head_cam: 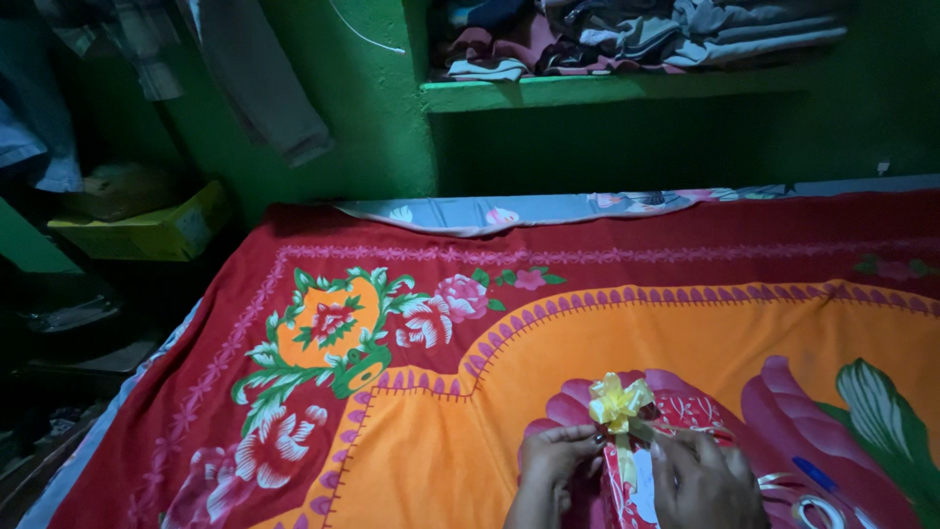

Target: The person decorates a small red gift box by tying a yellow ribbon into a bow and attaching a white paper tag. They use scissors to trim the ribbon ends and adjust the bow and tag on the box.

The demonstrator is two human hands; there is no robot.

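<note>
A small gift box [685, 416] in red patterned wrapping stands on the bed near the bottom edge of the head view. A yellow ribbon bow [617, 402] sits on its top left corner, and a yellow ribbon runs down its front. My left hand [553, 460] holds the box's left side, fingers bent against the wrap just below the bow. My right hand [705, 480] rests on the box's front and right side, covering much of it. Both hands grip the box.
The bed carries a red and orange floral blanket [392, 392]. A loop of ribbon [813, 509] lies at the lower right. Green wall [372, 108] and a shelf of folded clothes [636, 39] stand behind. A yellow box [147, 230] sits at left.
</note>
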